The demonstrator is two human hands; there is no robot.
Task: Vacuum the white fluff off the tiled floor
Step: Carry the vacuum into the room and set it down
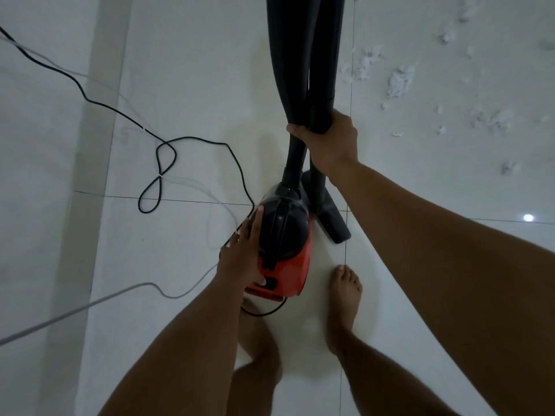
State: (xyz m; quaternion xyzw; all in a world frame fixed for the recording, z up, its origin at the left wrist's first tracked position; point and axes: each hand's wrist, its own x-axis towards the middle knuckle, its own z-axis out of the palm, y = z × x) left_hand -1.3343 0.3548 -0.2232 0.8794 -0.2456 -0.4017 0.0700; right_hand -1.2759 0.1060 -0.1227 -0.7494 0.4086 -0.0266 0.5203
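Head view: white fluff point(401, 81) lies scattered on the tiled floor point(186, 85) at upper right, well apart from the vacuum's floor head point(330, 217).

The red-and-black canister point(285, 235) sits just ahead of the bare feet. The left hand point(243, 253) rests straight-fingered along its side, thumb by the rear switch. The right hand point(326, 142) is wrapped round the black wand point(327, 55) and hose point(288, 70) together. Switching on seems the step in hand: press squarely, steady the wand, then carry the head right to the fluff, with the black cord point(162, 163) clear of the feet.

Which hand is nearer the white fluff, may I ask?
Right. The right hand grips the black tubes beside the white fluff; the left hand rests on the vacuum body, farther off.
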